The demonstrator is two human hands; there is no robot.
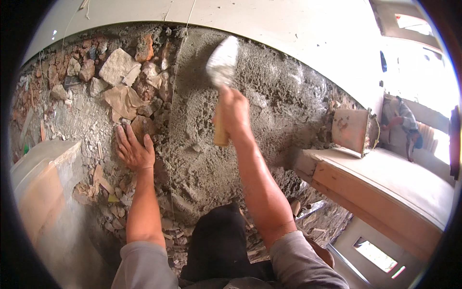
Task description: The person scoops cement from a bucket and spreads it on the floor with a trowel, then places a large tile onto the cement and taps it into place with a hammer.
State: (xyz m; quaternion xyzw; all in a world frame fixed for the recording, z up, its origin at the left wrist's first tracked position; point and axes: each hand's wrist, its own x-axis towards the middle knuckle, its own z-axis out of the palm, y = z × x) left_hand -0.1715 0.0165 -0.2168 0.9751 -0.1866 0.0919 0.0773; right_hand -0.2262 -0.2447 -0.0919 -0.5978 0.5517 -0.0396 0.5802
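Note:
My right hand (234,110) grips a trowel by its light wooden handle (221,131). The trowel's blade (223,62), smeared by motion, is over the far part of a bed of wet grey mortar (272,111). My left hand (134,149) is braced on the rubble left of the mortar, palm down, fingers apart and holding nothing. By its fingertips sits a brown stone (143,125), with a crumpled tan piece (122,100) just beyond. A thin string (177,70) runs along the mortar's left side, between my two hands.
Loose stones (118,66) and broken brick cover the ground at far left. A concrete block (45,176) stands at near left. On the right, a pale ledge (380,192) juts in, bearing a rough square block (350,130). A white surface (269,19) borders the far side.

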